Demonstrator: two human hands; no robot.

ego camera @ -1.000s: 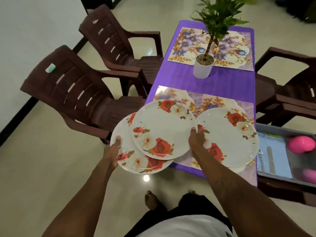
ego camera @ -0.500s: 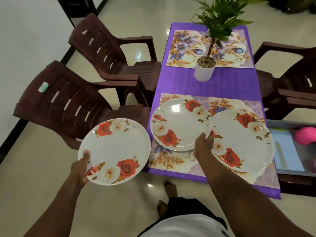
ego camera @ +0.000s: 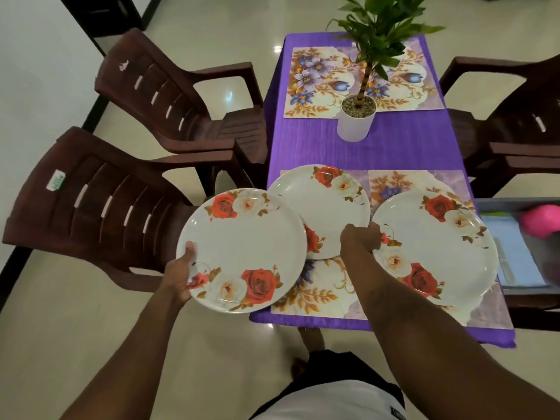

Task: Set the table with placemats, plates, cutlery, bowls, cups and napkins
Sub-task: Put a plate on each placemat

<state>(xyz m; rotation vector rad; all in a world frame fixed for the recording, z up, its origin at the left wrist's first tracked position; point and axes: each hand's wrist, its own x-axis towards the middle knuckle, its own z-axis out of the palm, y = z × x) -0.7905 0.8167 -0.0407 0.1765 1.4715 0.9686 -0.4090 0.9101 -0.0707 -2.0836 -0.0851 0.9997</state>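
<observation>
Gripping plate (ego camera: 242, 250), left hand (ego camera: 181, 275), right hand (ego camera: 360, 242) perhaps pinching middle plate (ego camera: 321, 201)

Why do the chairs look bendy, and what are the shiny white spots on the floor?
Head view: the wide-angle lens bows the brown chair near the left edge; same view, the spots are light glare on the glossy floor; the pink thing at the right edge is blurred.

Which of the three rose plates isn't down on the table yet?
The leftmost plate: the left hand holds it up by its rim, beside the table. The middle plate and right plate sit on placemats.
</observation>
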